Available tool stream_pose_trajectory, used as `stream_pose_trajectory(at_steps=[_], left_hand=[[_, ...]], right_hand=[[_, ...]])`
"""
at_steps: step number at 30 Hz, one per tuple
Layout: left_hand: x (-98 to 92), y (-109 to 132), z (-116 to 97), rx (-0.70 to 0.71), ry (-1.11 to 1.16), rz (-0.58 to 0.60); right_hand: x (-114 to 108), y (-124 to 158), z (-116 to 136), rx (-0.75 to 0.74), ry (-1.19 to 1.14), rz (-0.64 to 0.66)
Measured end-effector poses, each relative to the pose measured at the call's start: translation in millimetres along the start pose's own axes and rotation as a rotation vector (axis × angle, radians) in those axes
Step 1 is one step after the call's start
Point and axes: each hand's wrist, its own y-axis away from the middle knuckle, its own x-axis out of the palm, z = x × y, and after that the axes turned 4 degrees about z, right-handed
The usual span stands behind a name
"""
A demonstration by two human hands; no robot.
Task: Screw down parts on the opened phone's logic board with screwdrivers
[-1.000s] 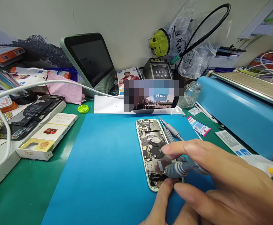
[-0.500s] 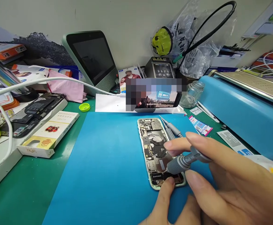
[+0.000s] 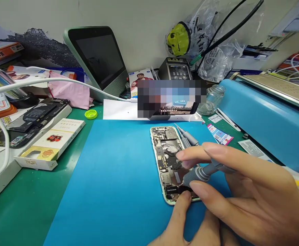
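Observation:
An opened smartphone (image 3: pixel 170 147) lies on the blue mat, its inner boards and a black part marked Taptic Engine showing. My left hand (image 3: pixel 178 218) steadies its lower end, one fingertip pressed down beside that part; the other fingers are bent and partly hidden. In my right hand (image 3: pixel 252 184) is a grey precision screwdriver (image 3: pixel 203 172), gripped between thumb and fingers. It leans over the phone, its thin tip at the lower middle. Right of the phone's top lie more grey screwdrivers (image 3: pixel 189 137), partly behind my fingers.
A propped-up phone (image 3: pixel 180 108) playing video stands behind the blue mat (image 3: pixel 108 177). To the left are a small carton (image 3: pixel 58 141), a green cap (image 3: pixel 91 114) and another phone housing (image 3: pixel 36 119). A blue machine (image 3: pixel 262 123) and a glass jar (image 3: pixel 214 99) stand at right.
The view has shifted slightly. My right thumb has slid left along the screwdriver's knurled grip, and the right hand has moved slightly left. My left fingertip stays on the smartphone.

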Motion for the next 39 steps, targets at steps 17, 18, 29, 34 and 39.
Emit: stream_pose_trajectory(at_steps=[17, 18, 29, 34, 39], left_hand=[[-1.0, -20.5, -7.8, -0.016, -0.007, 0.091], [-1.5, -22.5, -8.6, -0.027, -0.005, 0.099], [-6.0, -16.5, 0.2, -0.118, 0.064, 0.137], [-12.3, -15.5, 7.2, -0.125, 0.090, 0.128], [-20.8, -6.5, 21.3, -0.049, 0.136, 0.104]], right_hand=[[-9.1, 0.8, -3.7, 0.022, 0.001, 0.086], [-9.9, 1.1, -3.3, 0.024, -0.004, 0.077], [-11.6, -0.3, -1.3, 0.015, -0.056, 0.040], [-15.4, -2.1, -2.6, 0.031, -0.073, 0.031], [-17.6, -2.3, -3.5, 0.017, -0.071, 0.019]])
